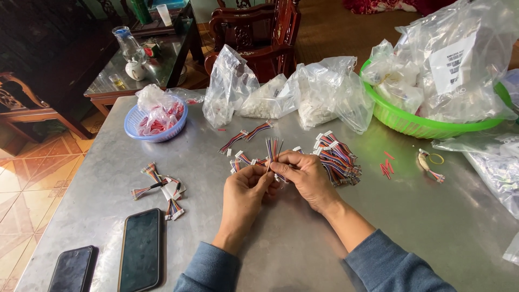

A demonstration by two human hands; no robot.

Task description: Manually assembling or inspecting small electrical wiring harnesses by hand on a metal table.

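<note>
My left hand (244, 193) and my right hand (304, 174) meet over the middle of the metal table (411, 227). Together they pinch a short bundle of coloured wires (273, 147) that stands upright from the fingertips. Whether a connector sits at its lower end is hidden by the fingers. A pile of finished coloured wire harnesses with white plugs (338, 158) lies just right of my right hand. More loose harnesses (244, 136) lie just beyond my hands.
Two dark phones (140, 250) (71, 269) lie at the front left, near a few harnesses (162, 189). A blue basket (132, 127) holds bagged red parts. Clear bags of white parts (303, 94) and a green basket (427, 127) line the far side.
</note>
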